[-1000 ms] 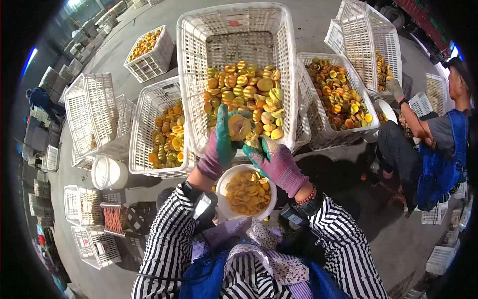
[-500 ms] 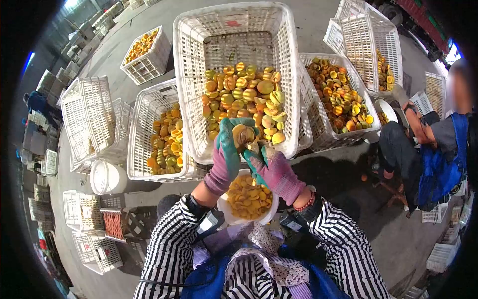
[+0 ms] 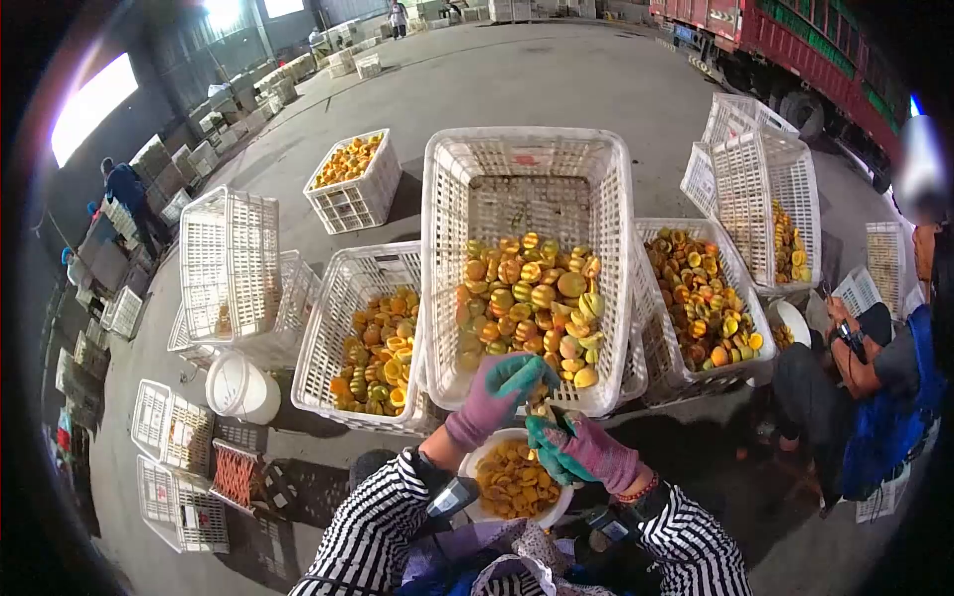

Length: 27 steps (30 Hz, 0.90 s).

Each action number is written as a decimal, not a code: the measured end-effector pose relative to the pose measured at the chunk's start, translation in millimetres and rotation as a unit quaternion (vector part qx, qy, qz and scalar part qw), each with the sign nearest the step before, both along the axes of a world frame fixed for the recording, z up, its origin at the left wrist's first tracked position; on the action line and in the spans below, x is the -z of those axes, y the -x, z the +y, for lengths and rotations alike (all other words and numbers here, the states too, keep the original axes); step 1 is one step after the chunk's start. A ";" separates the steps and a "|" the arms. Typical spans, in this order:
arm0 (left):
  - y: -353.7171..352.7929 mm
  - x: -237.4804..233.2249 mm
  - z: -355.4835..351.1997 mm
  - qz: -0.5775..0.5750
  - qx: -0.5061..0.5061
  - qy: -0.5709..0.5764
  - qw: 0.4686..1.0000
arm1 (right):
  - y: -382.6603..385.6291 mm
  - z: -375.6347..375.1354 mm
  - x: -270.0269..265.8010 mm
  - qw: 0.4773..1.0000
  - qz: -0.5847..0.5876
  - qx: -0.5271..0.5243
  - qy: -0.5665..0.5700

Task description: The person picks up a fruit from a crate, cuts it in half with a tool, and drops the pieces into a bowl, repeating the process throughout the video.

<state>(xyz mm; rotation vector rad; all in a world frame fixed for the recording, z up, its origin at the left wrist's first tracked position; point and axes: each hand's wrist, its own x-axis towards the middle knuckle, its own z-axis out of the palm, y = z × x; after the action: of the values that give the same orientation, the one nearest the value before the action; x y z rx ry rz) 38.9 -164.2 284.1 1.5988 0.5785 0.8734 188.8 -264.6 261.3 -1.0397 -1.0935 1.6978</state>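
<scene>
Both hands wear green and pink gloves and meet just above a white bucket (image 3: 477,509) of orange fruit pieces. My left hand (image 3: 509,389) is bent with its fingers closed round something brownish that I cannot make out. Close beside it, my right hand (image 3: 581,447) is closed too, and what lies in its fingers is hidden. Beyond the hands, a tilted white crate (image 3: 433,248) holds many yellow-orange fruits (image 3: 527,288) with cut grooves. Lower on either side stand a left crate (image 3: 316,343) and a right crate (image 3: 755,288), both with fruit.
At the right edge sits a co-worker (image 3: 874,368) beside a white bucket (image 3: 790,320). Stacked crates (image 3: 229,263) and an empty white bucket (image 3: 241,387) are on the left. A smaller fruit crate (image 3: 363,199) stands farther back. A red truck (image 3: 795,60) is at the upper right.
The view has tipped upward, so crates and hands appear lower. My hands have moved slightly apart, down toward the bucket, and the brown fruit between them is now mostly out of sight.
</scene>
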 end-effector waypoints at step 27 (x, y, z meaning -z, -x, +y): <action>23.6 15.1 -12.4 0.019 0.172 -0.038 0.984 | 12.1 -18.4 20.9 0.983 0.101 -0.137 0.073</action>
<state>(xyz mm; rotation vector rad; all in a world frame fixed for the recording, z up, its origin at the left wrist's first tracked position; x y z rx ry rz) 15.3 -176.6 269.0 1.7237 0.2829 0.6133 176.7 -283.0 240.3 -0.8092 -1.0268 2.0827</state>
